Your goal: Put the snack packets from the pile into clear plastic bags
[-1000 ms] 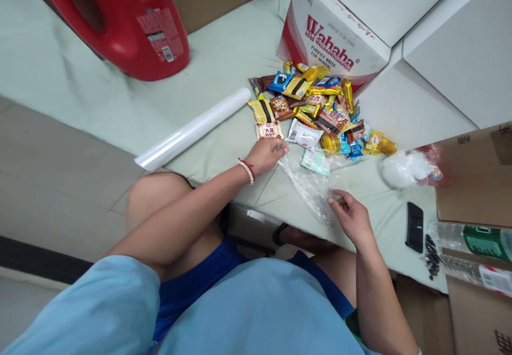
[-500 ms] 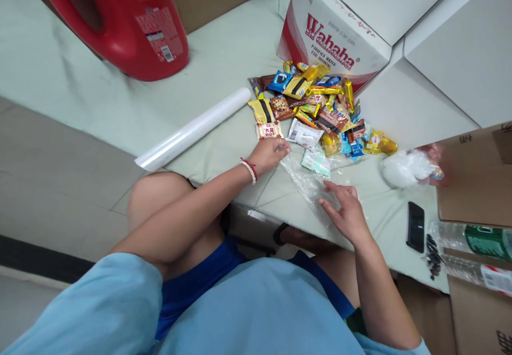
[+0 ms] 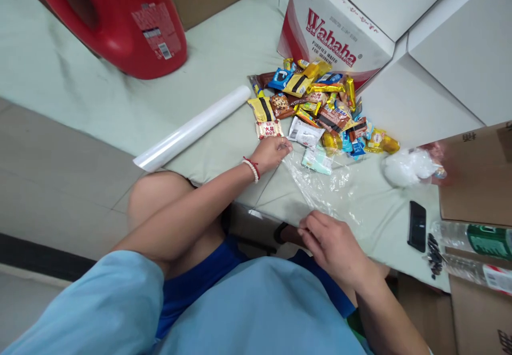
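Observation:
My left hand (image 3: 272,153), with beaded and red bracelets at the wrist, pinches a corner of a thin, crinkled clear plastic bag (image 3: 316,181). Nearer my body, my right hand (image 3: 330,240) is closed at the bag's lower edge, thumb against fingers; the exact grip is partly hidden. The bag lies flattened across the cloth-covered surface between both hands. Just beyond is a pile of wrapped snacks (image 3: 316,96). A cream packet with red print (image 3: 269,129) lies by my left knuckles, and a white packet (image 3: 306,132) and a pale green packet (image 3: 317,159) border the bag.
A white plastic roll (image 3: 196,126) lies left of the snacks, with a red jug (image 3: 156,34) behind it. A Wahaha carton (image 3: 328,29) stands at the back. Rightward are a white plastic bundle (image 3: 410,168), a phone (image 3: 417,226) and clear bottles (image 3: 486,240).
My right hand has moved down toward my body, and its spread fingers have closed at the bag's edge. My left hand keeps its pinch in nearly the same place.

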Available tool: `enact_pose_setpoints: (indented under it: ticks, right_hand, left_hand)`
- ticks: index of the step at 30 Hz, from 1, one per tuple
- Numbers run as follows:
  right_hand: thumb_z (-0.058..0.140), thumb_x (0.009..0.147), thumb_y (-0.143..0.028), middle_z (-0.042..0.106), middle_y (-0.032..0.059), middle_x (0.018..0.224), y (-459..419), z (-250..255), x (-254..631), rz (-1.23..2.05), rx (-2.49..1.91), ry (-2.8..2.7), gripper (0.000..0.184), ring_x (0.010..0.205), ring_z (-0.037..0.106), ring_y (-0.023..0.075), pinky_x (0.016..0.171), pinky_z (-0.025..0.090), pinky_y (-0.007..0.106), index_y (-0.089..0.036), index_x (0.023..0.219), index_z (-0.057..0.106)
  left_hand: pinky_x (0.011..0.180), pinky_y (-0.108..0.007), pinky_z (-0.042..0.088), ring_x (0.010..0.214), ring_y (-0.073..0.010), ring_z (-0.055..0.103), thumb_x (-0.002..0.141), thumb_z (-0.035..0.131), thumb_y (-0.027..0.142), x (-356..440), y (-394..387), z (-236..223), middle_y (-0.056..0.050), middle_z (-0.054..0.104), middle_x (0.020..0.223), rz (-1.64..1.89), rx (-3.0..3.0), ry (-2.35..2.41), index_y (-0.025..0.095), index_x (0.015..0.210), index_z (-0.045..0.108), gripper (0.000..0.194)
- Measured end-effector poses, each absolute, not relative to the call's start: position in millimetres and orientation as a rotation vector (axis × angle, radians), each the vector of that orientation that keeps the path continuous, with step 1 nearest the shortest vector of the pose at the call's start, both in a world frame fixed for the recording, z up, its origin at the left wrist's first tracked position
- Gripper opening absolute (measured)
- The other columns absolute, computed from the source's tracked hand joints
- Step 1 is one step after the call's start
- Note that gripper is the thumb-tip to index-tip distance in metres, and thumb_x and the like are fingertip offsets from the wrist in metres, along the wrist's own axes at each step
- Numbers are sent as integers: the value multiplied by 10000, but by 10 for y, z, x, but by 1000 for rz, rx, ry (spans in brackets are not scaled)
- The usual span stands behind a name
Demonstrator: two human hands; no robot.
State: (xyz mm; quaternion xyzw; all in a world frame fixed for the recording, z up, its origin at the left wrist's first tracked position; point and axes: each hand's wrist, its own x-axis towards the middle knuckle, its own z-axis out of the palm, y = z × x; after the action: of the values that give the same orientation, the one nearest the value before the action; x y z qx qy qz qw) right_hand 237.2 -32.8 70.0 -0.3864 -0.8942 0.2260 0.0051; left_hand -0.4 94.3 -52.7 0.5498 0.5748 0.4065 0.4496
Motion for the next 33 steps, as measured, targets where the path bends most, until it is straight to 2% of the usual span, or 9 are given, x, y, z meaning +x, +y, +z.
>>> enact_pose_setpoints:
  ticks: [4,8,10,14,16,21,26,29,33]
  right_hand:
    - [542,1048,-321,703,84,1012,-91,593,2359,403,-1311,-2565,192,955,596,251,850,504,380,-222,1160,663]
    - [651,979,-397,739,92,1168,156,406,2434,490,-1394,-2593,518,1046,580,297,929,504,446,-232,1460,551]
    - [647,962,-343,753,75,1059,189,337,2463,566,-1475,-2648,469,996,584,291,886,499,429,-235,1416,598]
    - [582,973,-280,699,55,829,169,380,2567,599,-1546,-2730,180,871,553,260,789,456,376,-232,1063,731]
    - [570,992,-311,679,63,827,149,491,2633,527,-1520,-2762,183,852,534,254,778,442,374,-236,938,728]
    - [550,1035,-372,675,91,989,-26,798,2622,172,-1438,-2692,226,877,569,249,777,452,376,-241,941,709]
    - [477,1073,-316,635,36,817,-304,732,2257,212,-1359,-2867,253,710,587,188,590,365,315,-244,882,626]
    - [464,1068,-285,681,67,972,-356,541,1995,320,-1291,-2951,223,800,640,203,595,396,304,-234,929,632]
    - [459,1053,-254,623,134,1410,-310,269,1749,494,-1273,-2875,203,1006,691,249,702,515,340,-216,1032,657]
  left_hand:
    - [636,-253,391,625,-144,509,861,609,347,-17,946,-527,27,591,644,1017,1387,1410,183,848,714,195]
    - [652,-258,394,638,-148,510,857,623,336,-25,953,-517,26,596,651,1000,1410,1418,178,842,724,188]
    - [652,-259,396,637,-150,508,873,616,342,-24,952,-514,30,582,638,1006,1400,1421,176,863,730,201]
    - [672,-259,422,667,-153,535,883,605,326,-23,937,-499,22,602,668,1019,1397,1430,171,878,735,202]
    - [671,-258,433,673,-154,550,883,604,327,-15,930,-488,19,614,678,1029,1371,1436,174,875,728,197]
    - [543,-243,392,508,-122,507,908,593,311,46,930,-459,50,550,601,1041,1163,1436,193,887,657,136]
    - [444,-216,330,394,-77,459,928,596,241,77,931,-385,73,505,605,1077,942,1406,208,882,558,68]
    - [428,-203,307,424,-72,507,904,635,203,59,936,-346,68,514,660,1073,805,1350,214,886,502,135]
    - [470,-205,383,506,-80,557,876,635,164,35,995,-413,50,525,745,1111,737,1354,222,920,462,187]
